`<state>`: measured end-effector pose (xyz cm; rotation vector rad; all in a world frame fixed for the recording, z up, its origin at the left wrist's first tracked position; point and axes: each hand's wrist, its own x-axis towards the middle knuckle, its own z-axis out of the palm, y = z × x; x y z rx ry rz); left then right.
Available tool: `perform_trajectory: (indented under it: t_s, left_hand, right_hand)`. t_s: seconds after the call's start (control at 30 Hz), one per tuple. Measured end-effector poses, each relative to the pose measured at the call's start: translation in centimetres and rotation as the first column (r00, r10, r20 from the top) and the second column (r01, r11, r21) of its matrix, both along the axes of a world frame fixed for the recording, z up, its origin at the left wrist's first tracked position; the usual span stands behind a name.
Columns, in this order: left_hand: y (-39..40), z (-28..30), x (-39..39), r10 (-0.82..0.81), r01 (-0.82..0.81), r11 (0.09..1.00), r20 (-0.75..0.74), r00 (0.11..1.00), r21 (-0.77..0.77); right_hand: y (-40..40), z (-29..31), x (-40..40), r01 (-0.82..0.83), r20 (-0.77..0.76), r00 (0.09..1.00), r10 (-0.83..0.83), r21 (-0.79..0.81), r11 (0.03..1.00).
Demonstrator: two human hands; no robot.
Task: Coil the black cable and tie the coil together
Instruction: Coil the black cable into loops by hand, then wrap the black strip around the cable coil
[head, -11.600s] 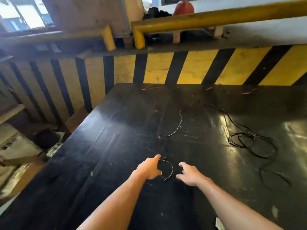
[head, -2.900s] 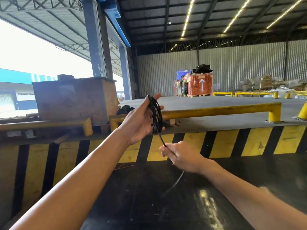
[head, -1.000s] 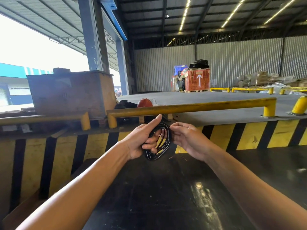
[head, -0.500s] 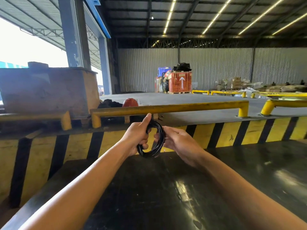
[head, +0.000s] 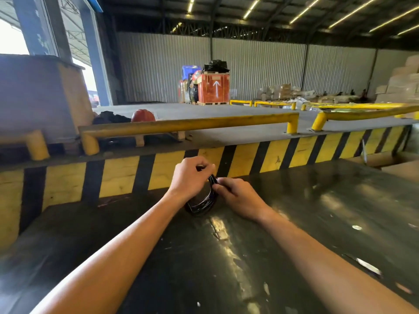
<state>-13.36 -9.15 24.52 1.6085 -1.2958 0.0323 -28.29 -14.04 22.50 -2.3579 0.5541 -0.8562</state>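
Your left hand (head: 189, 177) and right hand (head: 238, 196) were both pinched shut on the coil (head: 200, 203); you needed the wrap snug.

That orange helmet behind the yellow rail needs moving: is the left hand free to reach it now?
Probably not: the left hand is closed on the cable coil, and the helmet sits beyond the rail.

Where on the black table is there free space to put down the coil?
The black table is bare right of the right hand, up to the striped wall. It is also bare left of the left hand. Both hands crowd the coil.
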Motion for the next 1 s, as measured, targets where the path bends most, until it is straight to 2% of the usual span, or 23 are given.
perform_trajectory:
  t_s: [0.1, 0.17, 0.27, 0.4, 0.47, 0.53, 0.73, 0.83, 0.93, 1.0]
  left_hand:
    - [-0.2, -2.3, 0.9, 0.039, -0.041, 0.995, 0.019, 0.999, 0.09]
    - [0.0, -4.3, 1.6, 0.066, -0.073, 0.981, 0.044, 0.997, 0.181]
    - [0.7, -7.6, 2.1, 0.087, -0.115, 0.935, 0.098, 0.991, 0.336]
    - [1.8, -11.5, 1.9, 0.081, -0.16, 0.846, 0.173, 0.982, 0.509]
    - [2.5, -13.3, 1.7, 0.08, -0.175, 0.81, 0.189, 0.979, 0.559]
    - [3.0, -14.9, 1.5, 0.077, -0.182, 0.777, 0.196, 0.978, 0.603]
    - [4.4, -18.1, 1.2, 0.103, -0.178, 0.708, 0.149, 0.983, 0.684]
    - [4.6, -18.5, 1.0, 0.098, -0.172, 0.691, 0.145, 0.985, 0.702]
    - [4.6, -18.3, 1.0, 0.086, -0.171, 0.676, 0.154, 0.984, 0.717]
    - [4.5, -17.8, 1.4, 0.076, -0.177, 0.674, 0.171, 0.982, 0.717]
  right_hand:
    - [-1.5, -5.1, -1.1, 0.099, -0.104, 0.991, -0.087, 0.117, 0.988]
    - [-2.5, -9.8, -1.8, 0.158, -0.251, 0.962, -0.104, 0.204, 0.966]
    - [-2.9, -17.6, -2.6, 0.184, -0.57, 0.822, -0.009, 0.25, 0.951]
    - [-2.3, -25.9, -3.6, 0.168, -0.775, 0.615, 0.147, 0.311, 0.935]
    - [-2.0, -28.7, -3.5, 0.172, -0.802, 0.571, 0.176, 0.327, 0.929]
    - [-1.7, -30.4, -3.0, 0.17, -0.797, 0.585, 0.155, 0.307, 0.936]
    - [-0.4, -32.1, -0.9, 0.003, -0.843, 0.53, 0.097, 0.116, 0.993]
    - [0.3, -33.0, -0.6, -0.005, -0.845, 0.533, 0.045, 0.051, 0.999]
    - [0.3, -32.6, -0.1, -0.03, -0.841, 0.538, 0.057, 0.048, 0.998]
    - [-0.2, -31.6, 0.7, -0.052, -0.821, 0.56, 0.113, 0.102, 0.993]
